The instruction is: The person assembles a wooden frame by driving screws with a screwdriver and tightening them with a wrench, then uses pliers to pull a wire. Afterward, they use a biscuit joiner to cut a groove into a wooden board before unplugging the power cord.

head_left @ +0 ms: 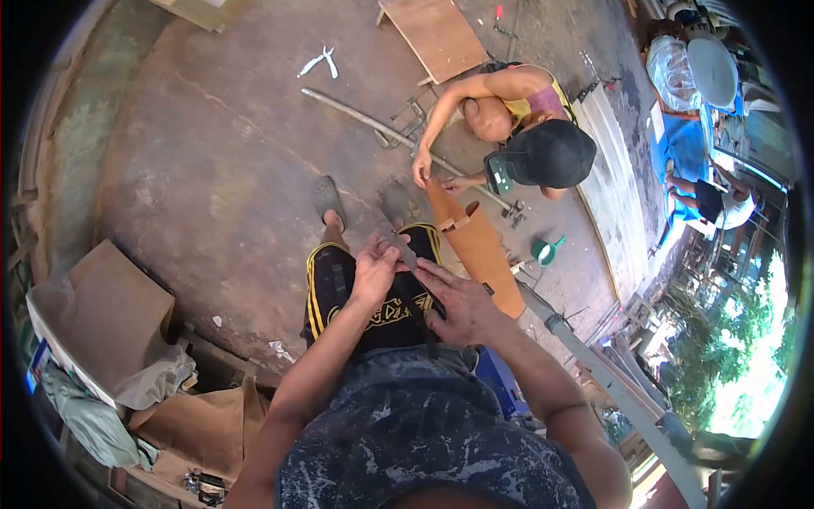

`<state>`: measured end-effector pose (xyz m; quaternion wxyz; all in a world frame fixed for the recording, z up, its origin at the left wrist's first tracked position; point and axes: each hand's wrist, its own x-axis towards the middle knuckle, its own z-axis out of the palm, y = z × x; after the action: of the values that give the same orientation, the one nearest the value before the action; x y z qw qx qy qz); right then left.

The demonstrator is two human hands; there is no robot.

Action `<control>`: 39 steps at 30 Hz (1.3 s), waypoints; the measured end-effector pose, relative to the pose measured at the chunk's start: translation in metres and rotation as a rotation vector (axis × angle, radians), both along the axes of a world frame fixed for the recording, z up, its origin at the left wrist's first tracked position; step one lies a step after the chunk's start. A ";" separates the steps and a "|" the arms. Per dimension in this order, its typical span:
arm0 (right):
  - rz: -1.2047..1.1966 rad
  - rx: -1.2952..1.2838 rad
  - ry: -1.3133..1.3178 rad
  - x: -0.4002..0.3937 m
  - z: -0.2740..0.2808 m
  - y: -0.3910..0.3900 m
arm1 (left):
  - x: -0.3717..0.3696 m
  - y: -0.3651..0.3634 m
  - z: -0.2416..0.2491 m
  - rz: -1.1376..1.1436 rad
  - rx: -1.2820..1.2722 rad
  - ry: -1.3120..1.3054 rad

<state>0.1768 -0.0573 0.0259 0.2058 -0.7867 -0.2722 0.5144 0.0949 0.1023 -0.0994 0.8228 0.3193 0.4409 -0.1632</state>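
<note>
Grey metal strip (405, 252) sits pinched in my left hand (373, 273), my right hand (458, 301) loosely curled touching it; an edge could cut if it slips.

Strong daylight fell across the concrete floor (212, 153), foliage (746, 356) at the lower right was blown out by glare, short hard shadows sat beneath the figures, fisheye distortion bent every edge, a black vignette ringed the corners, centre stayed fairly sharp.

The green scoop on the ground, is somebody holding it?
No, the green scoop lies alone on the ground, beside nobody's hand.
</note>
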 end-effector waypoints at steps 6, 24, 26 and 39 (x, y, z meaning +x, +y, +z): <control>0.114 -0.092 0.009 0.056 -0.040 0.018 | 0.044 -0.005 -0.042 0.065 -0.012 -0.022; -0.414 -0.018 -0.010 0.080 -0.104 -0.117 | 0.087 -0.109 -0.145 -0.659 0.572 0.001; -0.537 0.032 -0.012 0.068 -0.093 -0.124 | 0.104 -0.110 -0.132 -0.885 0.980 -0.502; -0.930 0.097 -0.212 -0.104 -0.075 -0.126 | 0.152 -0.121 -0.162 -1.112 0.866 -0.991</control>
<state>0.0726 -0.1838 -0.0489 0.4215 -0.8628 0.0655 0.2714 0.2473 -0.0189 -0.2612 0.5267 0.8090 -0.1660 -0.2016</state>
